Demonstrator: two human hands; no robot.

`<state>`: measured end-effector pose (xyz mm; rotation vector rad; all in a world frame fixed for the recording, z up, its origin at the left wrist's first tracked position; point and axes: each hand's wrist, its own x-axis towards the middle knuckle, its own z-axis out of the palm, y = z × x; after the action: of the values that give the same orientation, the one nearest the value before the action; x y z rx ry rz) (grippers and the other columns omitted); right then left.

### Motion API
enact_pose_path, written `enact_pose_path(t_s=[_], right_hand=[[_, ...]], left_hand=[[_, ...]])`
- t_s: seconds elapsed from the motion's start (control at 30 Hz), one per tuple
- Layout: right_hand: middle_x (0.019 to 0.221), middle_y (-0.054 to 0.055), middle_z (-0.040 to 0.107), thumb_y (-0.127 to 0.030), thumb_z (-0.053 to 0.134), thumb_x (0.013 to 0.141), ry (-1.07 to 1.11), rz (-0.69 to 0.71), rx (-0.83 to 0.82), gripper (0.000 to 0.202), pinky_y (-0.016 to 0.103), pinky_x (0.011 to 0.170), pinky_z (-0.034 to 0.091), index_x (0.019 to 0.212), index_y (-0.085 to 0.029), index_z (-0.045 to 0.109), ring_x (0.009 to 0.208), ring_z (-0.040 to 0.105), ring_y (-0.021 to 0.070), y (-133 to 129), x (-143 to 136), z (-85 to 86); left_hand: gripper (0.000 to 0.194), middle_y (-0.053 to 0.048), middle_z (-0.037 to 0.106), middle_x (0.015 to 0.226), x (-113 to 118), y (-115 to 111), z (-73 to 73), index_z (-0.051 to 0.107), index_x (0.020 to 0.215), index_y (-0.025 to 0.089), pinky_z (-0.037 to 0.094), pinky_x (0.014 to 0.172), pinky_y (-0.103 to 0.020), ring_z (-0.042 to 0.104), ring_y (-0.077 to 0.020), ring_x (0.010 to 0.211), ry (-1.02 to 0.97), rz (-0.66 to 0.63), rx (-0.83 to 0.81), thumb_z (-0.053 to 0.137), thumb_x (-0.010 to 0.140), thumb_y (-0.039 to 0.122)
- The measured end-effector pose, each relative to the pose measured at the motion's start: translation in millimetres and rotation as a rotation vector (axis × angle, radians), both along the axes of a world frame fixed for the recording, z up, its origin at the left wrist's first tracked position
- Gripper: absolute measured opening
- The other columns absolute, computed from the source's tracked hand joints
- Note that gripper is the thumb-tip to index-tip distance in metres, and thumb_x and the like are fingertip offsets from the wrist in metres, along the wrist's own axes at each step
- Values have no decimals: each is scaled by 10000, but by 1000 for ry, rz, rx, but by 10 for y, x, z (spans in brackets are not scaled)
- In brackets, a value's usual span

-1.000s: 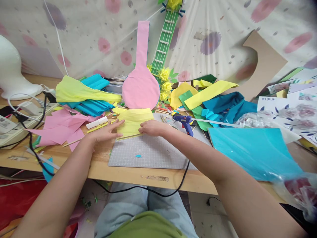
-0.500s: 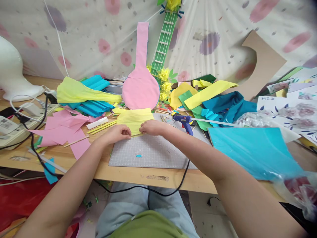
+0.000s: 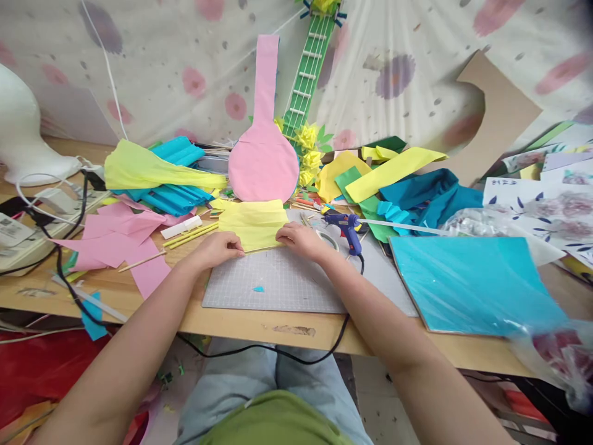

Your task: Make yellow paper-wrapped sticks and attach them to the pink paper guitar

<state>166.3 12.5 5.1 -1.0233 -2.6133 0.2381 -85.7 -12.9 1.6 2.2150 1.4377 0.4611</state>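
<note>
A piece of yellow crepe paper [image 3: 252,224] lies over the back of the grey cutting mat [image 3: 273,287], with a thin strip along its near edge. My left hand [image 3: 222,248] pinches the near left corner. At the near right corner, my right hand [image 3: 301,239] has its fingers closed on the paper's edge. Just right of that hand are a roll of tape [image 3: 330,240] and a blue glue gun [image 3: 345,230] with a long clear glue stick. Behind the yellow paper stands a pink lute-shaped piece [image 3: 264,164].
Pink paper scraps [image 3: 111,235], yellow sticks [image 3: 191,236] and a power strip [image 3: 28,247] lie left. A blue sheet [image 3: 472,281] covers the right side. A black cable [image 3: 278,353] hangs along the front edge. A green stringed neck [image 3: 308,74] leans behind.
My right hand has moved right along the paper's near edge to its right corner. The left hand stays at the left corner. More of the tape roll now shows.
</note>
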Motion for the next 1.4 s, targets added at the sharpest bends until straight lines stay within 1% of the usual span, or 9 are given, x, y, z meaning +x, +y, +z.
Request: enact_pose_path(t_s=[0.1, 0.2, 0.43, 0.6, 0.87, 1.03, 1.23, 1.3, 1.4], right_hand=[[859, 47, 593, -202, 484, 819, 103, -23, 34, 127, 254, 765, 352, 843, -183, 608, 852, 478, 155, -68, 55, -131], [850, 45, 592, -216, 531, 795, 122, -4, 29, 96, 270, 783, 361, 838, -191, 613, 860, 472, 165, -101, 68, -183], [824, 35, 600, -124, 503, 788, 175, -93, 1, 129, 264, 779, 372, 792, -181, 619, 830, 480, 157, -75, 115, -201], [787, 31, 607, -94, 510, 761, 148, -105, 1, 138, 259, 759, 373, 740, -173, 621, 803, 475, 159, -55, 94, -211], [787, 35, 611, -77, 499, 753, 114, -124, 35, 161, 258, 736, 372, 720, -171, 626, 799, 471, 163, -97, 64, -192], [806, 37, 610, -112, 498, 774, 150, -147, 50, 152, 260, 740, 379, 751, -180, 631, 827, 480, 166, -131, 70, -208], [832, 34, 603, -140, 511, 780, 242, -208, 61, 122, 279, 790, 381, 808, -189, 619, 843, 494, 163, -142, 119, -189], [866, 48, 593, -197, 546, 774, 227, -213, 96, 103, 297, 806, 377, 850, -181, 613, 868, 483, 176, -150, 124, -174], [916, 69, 579, -264, 592, 750, 155, -192, 143, 179, 321, 819, 368, 905, -173, 599, 905, 460, 197, -159, 104, -167]], left_hand=[[199, -9, 630, 677, -4, 1, -41, 611, 638, 168, 380, 587, -236, 548, -138, 649, -41, 5, 19, 590, 659, 365], [180, -11, 626, 673, 11, -24, -38, 614, 632, 167, 379, 593, -237, 546, -135, 642, -55, 19, 50, 598, 658, 344], [135, -13, 613, 682, 59, -64, -2, 606, 622, 164, 371, 580, -235, 536, -128, 631, -17, 29, 99, 590, 665, 291], [136, -5, 609, 666, 63, -40, -17, 597, 609, 168, 373, 564, -227, 527, -117, 604, -9, 12, 109, 583, 664, 291], [140, -6, 610, 675, 64, -53, -23, 598, 619, 170, 380, 579, -233, 534, -124, 624, 15, 20, 112, 575, 672, 298], [148, -21, 602, 704, 43, -79, 9, 596, 658, 176, 380, 597, -252, 525, -141, 658, 65, -6, 202, 544, 706, 306], [161, -36, 586, 726, -14, 88, 14, 588, 680, 171, 392, 667, -279, 526, -161, 729, 68, -36, 307, 514, 744, 298], [165, -32, 583, 732, -3, 164, -8, 589, 687, 172, 397, 676, -278, 526, -157, 730, 38, -67, 289, 517, 746, 308], [168, -24, 582, 743, 42, 234, -43, 592, 706, 175, 404, 667, -269, 525, -148, 720, -16, -87, 218, 518, 744, 321]])
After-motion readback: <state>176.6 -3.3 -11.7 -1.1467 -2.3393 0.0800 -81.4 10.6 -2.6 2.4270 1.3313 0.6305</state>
